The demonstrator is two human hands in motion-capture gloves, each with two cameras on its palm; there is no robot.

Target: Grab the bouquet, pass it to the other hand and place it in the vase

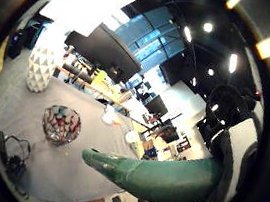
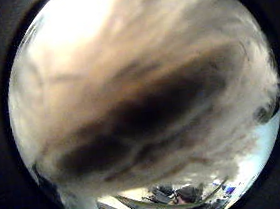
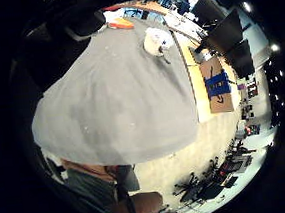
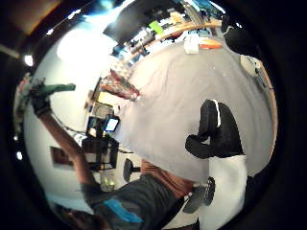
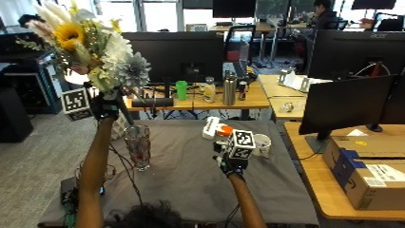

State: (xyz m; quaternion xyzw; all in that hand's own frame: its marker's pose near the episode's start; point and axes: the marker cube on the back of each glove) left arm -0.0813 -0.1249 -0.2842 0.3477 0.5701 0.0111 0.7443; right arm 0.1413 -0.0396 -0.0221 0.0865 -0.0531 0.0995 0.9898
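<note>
My left hand [image 5: 104,107] is raised high above the table's left side and grips the stems of the bouquet [image 5: 89,45], a sunflower with white and grey blooms. A green leaf [image 1: 164,178] of it crosses the left little finger side palm view, and pale petals [image 2: 144,94] fill the left thumb side one. The glass vase [image 5: 138,147] stands upright on the grey table [image 5: 190,190], below and to the right of that hand; it also shows as a patterned glass vase [image 1: 61,125]. My right hand [image 5: 234,159] hovers low over the table's middle, its fingers [image 4: 216,134] loosely curled and holding nothing.
A white mug [image 5: 261,145] and a white and orange object [image 5: 215,129] sit at the table's far side. A white patterned vase [image 1: 41,67] stands behind the glass one. Cables and a black device [image 5: 70,185] lie at the left edge. Monitors stand behind.
</note>
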